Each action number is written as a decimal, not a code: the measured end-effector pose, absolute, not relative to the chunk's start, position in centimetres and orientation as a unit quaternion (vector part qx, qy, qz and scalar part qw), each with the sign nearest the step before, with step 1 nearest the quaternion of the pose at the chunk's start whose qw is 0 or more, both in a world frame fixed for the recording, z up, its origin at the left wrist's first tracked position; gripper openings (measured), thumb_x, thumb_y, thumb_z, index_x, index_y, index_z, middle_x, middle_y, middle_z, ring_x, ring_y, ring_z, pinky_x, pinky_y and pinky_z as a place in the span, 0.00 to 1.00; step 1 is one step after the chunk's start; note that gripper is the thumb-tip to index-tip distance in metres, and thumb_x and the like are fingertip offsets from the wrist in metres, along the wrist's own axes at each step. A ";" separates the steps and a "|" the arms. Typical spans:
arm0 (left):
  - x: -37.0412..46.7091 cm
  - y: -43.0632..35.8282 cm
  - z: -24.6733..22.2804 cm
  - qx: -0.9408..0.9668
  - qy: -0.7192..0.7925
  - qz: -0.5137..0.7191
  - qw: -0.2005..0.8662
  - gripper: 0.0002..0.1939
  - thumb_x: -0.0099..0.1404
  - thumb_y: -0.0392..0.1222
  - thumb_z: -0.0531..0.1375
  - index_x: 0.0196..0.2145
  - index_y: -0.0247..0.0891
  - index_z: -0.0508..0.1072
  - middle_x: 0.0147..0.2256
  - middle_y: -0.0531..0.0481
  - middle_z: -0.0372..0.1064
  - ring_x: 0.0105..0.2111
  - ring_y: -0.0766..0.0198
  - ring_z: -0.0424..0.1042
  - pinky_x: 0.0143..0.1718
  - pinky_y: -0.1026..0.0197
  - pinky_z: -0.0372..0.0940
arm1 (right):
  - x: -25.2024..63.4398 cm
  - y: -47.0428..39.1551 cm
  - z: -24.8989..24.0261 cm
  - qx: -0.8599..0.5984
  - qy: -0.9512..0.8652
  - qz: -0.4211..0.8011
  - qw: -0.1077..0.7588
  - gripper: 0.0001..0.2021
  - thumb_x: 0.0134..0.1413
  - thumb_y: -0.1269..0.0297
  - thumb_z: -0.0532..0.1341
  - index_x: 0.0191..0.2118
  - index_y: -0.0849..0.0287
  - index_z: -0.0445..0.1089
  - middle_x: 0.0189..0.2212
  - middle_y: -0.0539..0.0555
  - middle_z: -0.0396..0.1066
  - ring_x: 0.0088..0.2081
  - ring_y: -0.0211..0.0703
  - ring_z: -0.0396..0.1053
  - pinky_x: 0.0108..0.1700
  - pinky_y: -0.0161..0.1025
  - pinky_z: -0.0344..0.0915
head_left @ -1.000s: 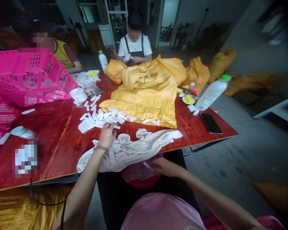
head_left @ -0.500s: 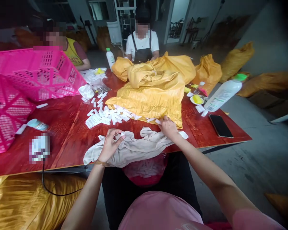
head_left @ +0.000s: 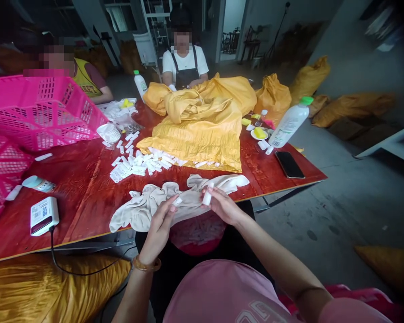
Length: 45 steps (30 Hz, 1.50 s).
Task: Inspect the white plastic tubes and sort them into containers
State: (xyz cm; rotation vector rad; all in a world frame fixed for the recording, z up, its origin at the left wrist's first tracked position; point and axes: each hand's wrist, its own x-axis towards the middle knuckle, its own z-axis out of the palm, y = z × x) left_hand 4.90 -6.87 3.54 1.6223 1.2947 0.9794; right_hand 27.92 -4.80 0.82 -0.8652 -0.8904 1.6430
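My left hand [head_left: 162,220] is closed, with a small white piece [head_left: 177,201] pinched at its fingertips. My right hand [head_left: 222,205] grips a short white plastic tube [head_left: 207,198] between thumb and fingers. Both hands are over the near table edge, a little apart, above a crumpled grey-white cloth [head_left: 134,208]. Beyond the cloth lies a heap of small white tubes [head_left: 138,162], partly spilling from under a large yellow woven sack [head_left: 202,139]. More white pieces fill a pink basket [head_left: 197,249] between my knees.
Pink crates [head_left: 54,107] stand at the left. A white device [head_left: 44,216] with a black cable, a small jar [head_left: 37,183], a phone [head_left: 289,164] and a white bottle [head_left: 291,123] are on the red table [head_left: 84,188]. Two people sit across from me.
My right hand has drawn back from the sack's edge toward my left hand, bringing a white tube. My left hand has shifted slightly lower. The view has turned a little.
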 end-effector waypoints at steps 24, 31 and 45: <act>4.9 -9.0 4.0 0.701 0.481 0.404 0.338 0.09 0.69 0.44 0.60 0.44 0.40 0.74 0.34 0.51 0.71 0.33 0.65 0.70 0.36 0.64 0.65 | 25.9 -8.0 2.5 -0.313 -0.751 0.504 0.291 0.12 0.68 0.57 0.55 0.43 0.61 0.68 0.33 0.51 0.70 0.33 0.38 0.68 0.36 0.32 0.64; 6.6 -8.7 4.1 0.584 0.513 0.384 0.498 0.19 0.71 0.51 0.55 0.26 0.37 0.65 0.22 0.56 0.58 0.21 0.71 0.55 0.23 0.66 0.52 | 24.8 -8.8 1.1 -0.493 -0.842 0.088 0.201 0.16 0.69 0.71 0.48 0.55 0.65 0.67 0.36 0.59 0.73 0.36 0.46 0.70 0.36 0.39 0.64; 8.8 -11.6 0.1 0.602 0.530 0.449 0.395 0.20 0.72 0.48 0.54 0.24 0.37 0.65 0.21 0.55 0.60 0.23 0.69 0.59 0.27 0.64 0.56 | 25.9 -9.3 -1.4 -0.417 -0.892 0.096 0.144 0.11 0.66 0.68 0.55 0.51 0.62 0.67 0.37 0.56 0.74 0.34 0.42 0.72 0.31 0.34 0.64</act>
